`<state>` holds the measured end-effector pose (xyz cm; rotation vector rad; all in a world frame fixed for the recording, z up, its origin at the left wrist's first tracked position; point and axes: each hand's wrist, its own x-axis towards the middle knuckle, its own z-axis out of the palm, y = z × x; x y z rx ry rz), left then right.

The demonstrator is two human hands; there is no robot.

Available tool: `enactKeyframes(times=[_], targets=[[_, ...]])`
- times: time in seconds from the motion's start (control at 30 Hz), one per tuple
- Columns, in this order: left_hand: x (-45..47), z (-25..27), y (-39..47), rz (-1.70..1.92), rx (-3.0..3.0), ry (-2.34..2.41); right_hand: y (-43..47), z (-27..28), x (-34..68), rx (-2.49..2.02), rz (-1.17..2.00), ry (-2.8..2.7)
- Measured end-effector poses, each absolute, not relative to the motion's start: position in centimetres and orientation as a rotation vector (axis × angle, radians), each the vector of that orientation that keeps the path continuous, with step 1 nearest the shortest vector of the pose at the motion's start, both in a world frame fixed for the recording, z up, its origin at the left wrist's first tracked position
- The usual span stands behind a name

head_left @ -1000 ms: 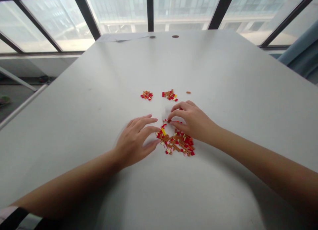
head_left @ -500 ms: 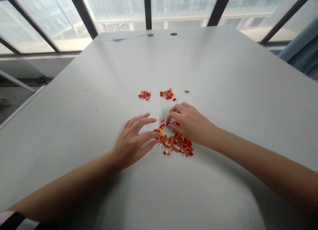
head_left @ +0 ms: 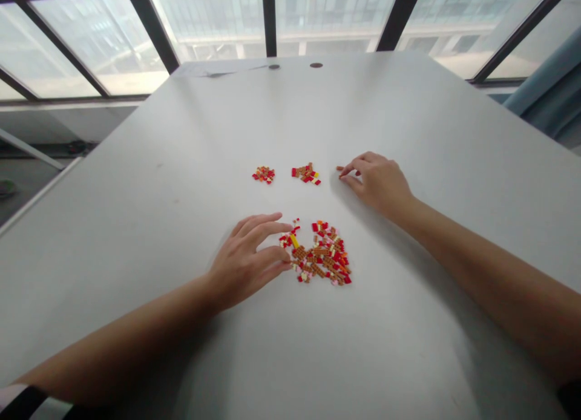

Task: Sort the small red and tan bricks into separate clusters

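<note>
A loose pile of small building bricks [head_left: 323, 250], in red, brown, pink, cream and orange, lies on the white table. At the pile's left edge my left hand [head_left: 247, 256] rests with its fingers apart, the tips close to a long yellow brick [head_left: 295, 241]. Beyond the pile, my right hand [head_left: 379, 181] pinches a small brown brick [head_left: 340, 177] between thumb and fingertips, low over the table. Just behind that pinch lies another brown brick [head_left: 339, 167], partly beside my fingers.
Two smaller brick groups sit farther off: a round cluster of tiny pieces [head_left: 264, 175] and a group of larger pieces [head_left: 306, 173] beside it. At the far table edge [head_left: 363, 60] are papers [head_left: 218, 69] and two round dark spots, with windows behind.
My right hand has moved from the pile forward and right to the lone brown brick, carrying a small brown brick. My left hand has stayed almost in place.
</note>
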<state>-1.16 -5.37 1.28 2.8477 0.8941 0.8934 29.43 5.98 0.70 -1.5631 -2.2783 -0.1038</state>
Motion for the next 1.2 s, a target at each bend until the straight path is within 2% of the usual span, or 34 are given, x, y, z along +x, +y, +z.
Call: enactKeyframes(times=[0.37,0.6,0.93,1.2], targets=[[-1.1,1.1,-5.2,0.867,2.846,0.919,1.8,1.6,28.4,-1.38,0.081,-2.262],[-0.5,1.4,-5.6,1.078,2.748,0.909,-4.8,2.0,23.9,-1.054,0.273,-2.203],[-0.1,1.1,-5.7,1.171,2.618,0.965,-5.8,1.5,22.7,-0.951,0.178,-2.268],[-0.1,0.9,-5.4,1.231,2.629,0.836,-6.0,1.4,22.4,-0.896,0.128,-2.287]])
